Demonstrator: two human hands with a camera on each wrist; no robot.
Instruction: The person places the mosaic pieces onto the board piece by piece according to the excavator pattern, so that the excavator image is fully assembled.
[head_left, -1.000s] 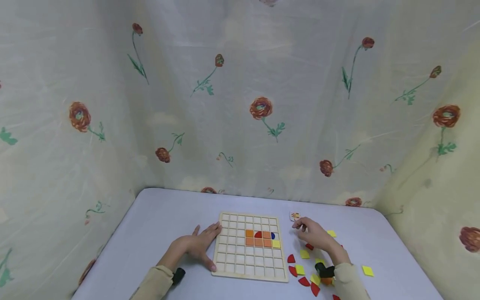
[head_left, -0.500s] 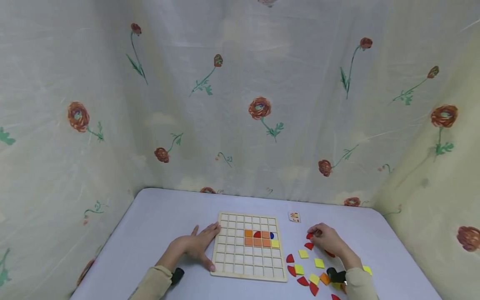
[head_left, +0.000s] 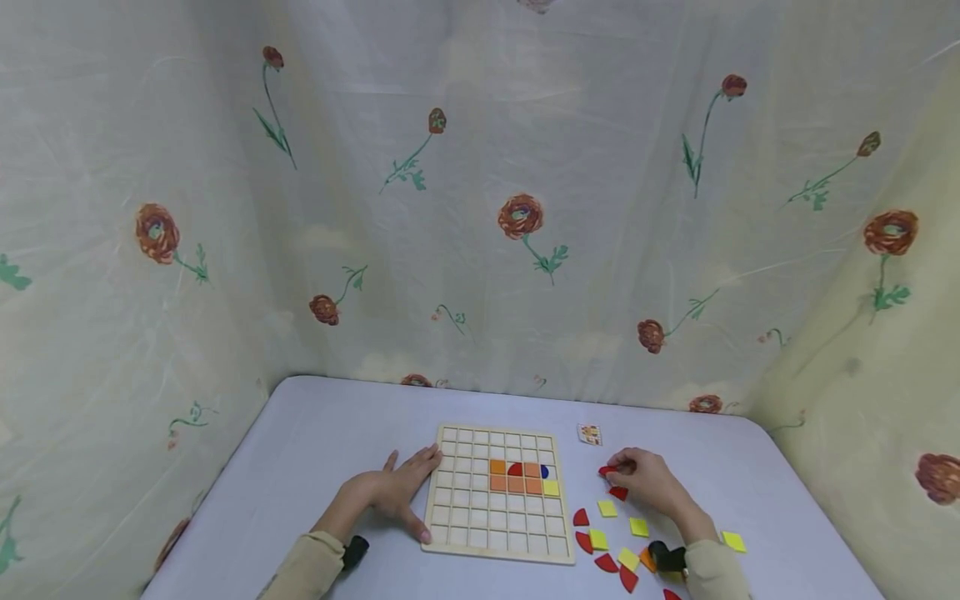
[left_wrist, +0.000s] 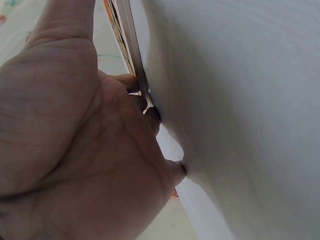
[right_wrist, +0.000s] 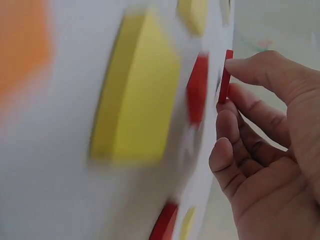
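My left hand lies spread along the left side of a wooden grid board, fingertips and thumb against its edge. In the left wrist view the fingers reach the side of the board. To the right of the board, my right hand pinches a red quarter-circle tile between thumb and fingers, just above the table. On the board sit orange tiles, a red quarter-circle, a blue piece and a yellow square. Another red tile lies beneath the right hand.
Several yellow squares and red quarter-circles are scattered between the board and the right forearm. A small picture card lies beyond the board's upper right corner. One yellow square lies to the right of the forearm. A flowered curtain hangs behind the table.
My right hand moved from beside the card to the right and down, took up a red quarter-circle tile, and now shifts slightly left with it. The left hand stayed at the board.
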